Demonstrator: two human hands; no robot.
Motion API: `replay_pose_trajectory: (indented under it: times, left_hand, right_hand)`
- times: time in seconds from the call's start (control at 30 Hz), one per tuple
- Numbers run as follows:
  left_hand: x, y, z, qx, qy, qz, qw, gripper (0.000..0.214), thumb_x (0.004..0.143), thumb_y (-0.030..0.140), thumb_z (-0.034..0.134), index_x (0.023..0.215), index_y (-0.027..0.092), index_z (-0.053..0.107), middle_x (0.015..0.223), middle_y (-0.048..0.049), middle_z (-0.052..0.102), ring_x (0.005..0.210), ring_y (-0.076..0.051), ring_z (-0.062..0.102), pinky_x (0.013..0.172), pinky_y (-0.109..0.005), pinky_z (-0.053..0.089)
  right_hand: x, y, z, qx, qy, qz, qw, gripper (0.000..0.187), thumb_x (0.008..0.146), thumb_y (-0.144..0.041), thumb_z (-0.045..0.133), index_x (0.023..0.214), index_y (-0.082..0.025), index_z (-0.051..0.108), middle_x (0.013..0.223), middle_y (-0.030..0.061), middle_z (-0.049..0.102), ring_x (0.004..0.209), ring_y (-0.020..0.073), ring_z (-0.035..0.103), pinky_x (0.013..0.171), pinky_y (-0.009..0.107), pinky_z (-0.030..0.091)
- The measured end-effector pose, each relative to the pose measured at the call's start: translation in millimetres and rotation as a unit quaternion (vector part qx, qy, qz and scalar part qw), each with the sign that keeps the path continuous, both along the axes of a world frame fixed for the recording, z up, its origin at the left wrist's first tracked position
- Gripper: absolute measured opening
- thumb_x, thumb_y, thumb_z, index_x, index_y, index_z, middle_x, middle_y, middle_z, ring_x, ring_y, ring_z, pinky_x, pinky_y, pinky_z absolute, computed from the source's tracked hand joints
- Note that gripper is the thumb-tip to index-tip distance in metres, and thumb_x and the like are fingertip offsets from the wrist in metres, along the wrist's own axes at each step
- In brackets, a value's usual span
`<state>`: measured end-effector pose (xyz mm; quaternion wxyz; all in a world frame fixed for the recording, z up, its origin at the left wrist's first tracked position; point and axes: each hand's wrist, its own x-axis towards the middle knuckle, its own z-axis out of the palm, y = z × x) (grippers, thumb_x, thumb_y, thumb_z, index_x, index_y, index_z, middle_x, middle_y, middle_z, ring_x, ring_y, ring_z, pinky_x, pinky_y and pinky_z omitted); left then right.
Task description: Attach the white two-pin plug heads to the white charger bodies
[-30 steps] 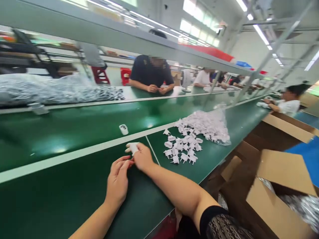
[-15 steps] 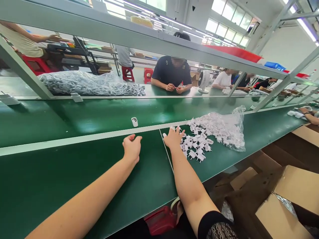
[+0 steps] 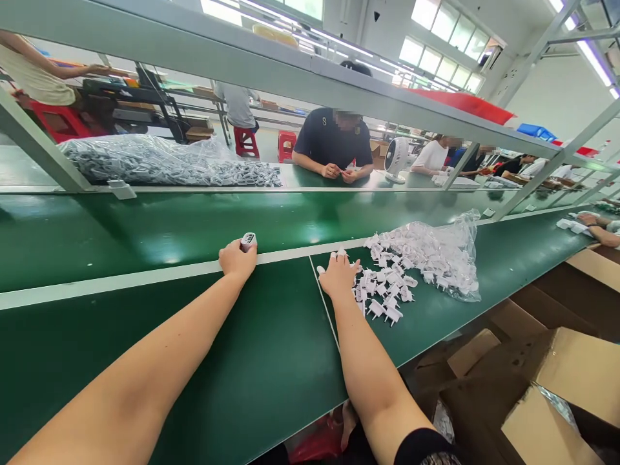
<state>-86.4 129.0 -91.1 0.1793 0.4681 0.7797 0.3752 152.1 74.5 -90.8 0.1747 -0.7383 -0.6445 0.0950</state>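
My left hand (image 3: 237,259) is closed around a small white charger housing (image 3: 248,240), whose dark open end faces up. It grips this piece at the pale strip along the green belt. To the right, my right hand (image 3: 338,274) lies low over the bench with its fingers spread, white covers on several fingertips. It is at the left edge of a pile of white plug parts with pins (image 3: 382,287), and some parts beside it are partly hidden by the hand. Whether its fingertips touch one cannot be told.
A clear plastic bag (image 3: 443,258) of more white parts lies behind the pile. Across the belt (image 3: 184,226) are a large bag of grey parts (image 3: 159,165), a seated person (image 3: 334,145) and a white fan (image 3: 397,158). Cardboard boxes (image 3: 576,368) stand at lower right; a shelf beam (image 3: 290,68) crosses above.
My left hand has moved forward and left and taken hold of the white housing that lay on the belt. My right hand stays by the pile, its fingers slightly shifted.
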Motion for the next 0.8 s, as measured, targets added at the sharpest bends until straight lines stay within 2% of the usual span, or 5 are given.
replay_pose_trajectory:
  times: [0.1, 0.23, 0.4, 0.6, 0.8]
  left_hand:
    - [3, -35, -3.6, 0.041, 0.010, -0.072, 0.997, 0.032, 0.096, 0.034, 0.065, 0.122, 0.017, 0.072, 0.129, -0.0111, 0.073, 0.131, -0.033, 0.061, 0.117, -0.050, 0.045]
    - [5, -106, -14.0, 0.064, -0.003, -0.168, 0.984, 0.043, 0.084, 0.048, 0.062, 0.114, 0.021, 0.078, 0.120, -0.0090, 0.079, 0.125, -0.037, 0.065, 0.111, -0.046, 0.049]
    - [-1, -172, -20.0, 0.059, -0.029, -0.240, 0.969, 0.051, 0.083, 0.061, 0.061, 0.113, 0.024, 0.079, 0.116, -0.0084, 0.080, 0.116, -0.034, 0.067, 0.103, -0.046, 0.054]
    - [-8, -183, -22.1, 0.064, -0.053, -0.264, 0.961, 0.048, 0.083, 0.057, 0.066, 0.117, 0.024, 0.076, 0.119, -0.0078, 0.079, 0.119, -0.034, 0.064, 0.109, -0.051, 0.048]
    - [-12, -185, -23.4, 0.068, -0.080, -0.292, 0.951, 0.045, 0.086, 0.056, 0.071, 0.120, 0.027, 0.073, 0.120, -0.0046, 0.078, 0.121, -0.032, 0.063, 0.113, -0.053, 0.044]
  right_hand:
    - [-1, 0, -0.8, 0.007, 0.028, 0.007, 1.000, 0.048, 0.094, -0.018, 0.061, 0.141, -0.015, 0.061, 0.156, 0.0226, 0.052, 0.146, 0.0379, 0.051, 0.129, 0.066, 0.017]
    - [-3, 0, 2.2, 0.015, 0.105, 0.041, 0.994, 0.048, 0.082, -0.002, 0.061, 0.127, -0.016, 0.068, 0.137, 0.0188, 0.059, 0.123, 0.0318, 0.066, 0.114, 0.050, 0.046]
    - [-15, -2, 2.4, 0.005, 0.272, 0.126, 0.954, 0.047, 0.079, -0.003, 0.056, 0.120, -0.019, 0.069, 0.125, 0.0106, 0.070, 0.112, 0.0229, 0.070, 0.105, 0.041, 0.055]
    - [-33, -18, 8.8, -0.070, 0.452, 0.220, 0.862, 0.044, 0.078, -0.017, 0.061, 0.121, -0.020, 0.072, 0.116, 0.0085, 0.080, 0.106, 0.0214, 0.076, 0.097, 0.040, 0.062]
    - [-35, -40, 22.4, -0.155, 0.590, 0.232, 0.758, 0.042, 0.073, -0.030, 0.080, 0.115, -0.026, 0.077, 0.108, 0.0028, 0.078, 0.094, 0.0187, 0.073, 0.088, 0.040, 0.064]
